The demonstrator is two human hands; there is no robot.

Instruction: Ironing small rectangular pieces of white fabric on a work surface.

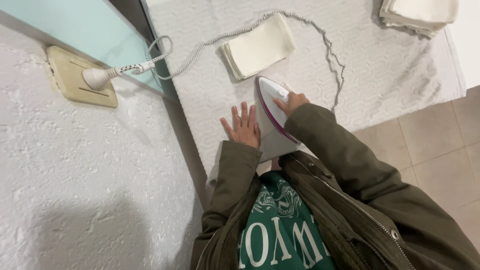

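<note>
While I'm watching the head view, the right hand is wrapped around the handle of a white iron with a purple rim, fingers curled over it, so it's gripping, not spread. That iron sits near the front edge of the desk, which is covered in a white textured towel, and it's resting on a pale cloth that's mostly hidden under it. Just beside the iron, the left hand lies flat with all fingers spread, palm down on the covering, holding nothing; I can't tell if it touches the cloth.

Going outward, 1 folded stack of cream cloths sits behind the iron, well apart from it, and a 2nd folded stack is off at the far right corner. The iron's braided cord loops around the near stack to a white plug in a beige wall socket on the left. Both sleeves are olive green.
</note>
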